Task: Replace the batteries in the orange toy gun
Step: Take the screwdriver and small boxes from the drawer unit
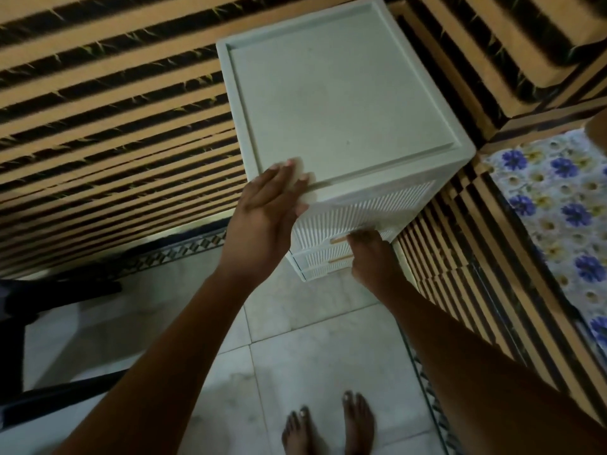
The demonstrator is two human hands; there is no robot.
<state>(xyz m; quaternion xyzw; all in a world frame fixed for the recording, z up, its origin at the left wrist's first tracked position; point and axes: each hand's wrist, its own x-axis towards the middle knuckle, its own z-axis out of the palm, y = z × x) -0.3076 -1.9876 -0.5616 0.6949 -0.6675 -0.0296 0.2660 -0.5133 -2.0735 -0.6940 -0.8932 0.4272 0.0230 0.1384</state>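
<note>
The orange toy gun is nowhere in view; my flat left hand (272, 198) steadies the drawer unit (341, 119) at centre frame, while my right hand (368, 247) hooks a drawer front, risking tipping it.

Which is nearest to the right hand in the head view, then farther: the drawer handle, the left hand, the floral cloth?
From the right hand:
1. Drawer handle, just at its fingertips.
2. Left hand, on the cabinet's front top corner.
3. Floral cloth, far right.
</note>
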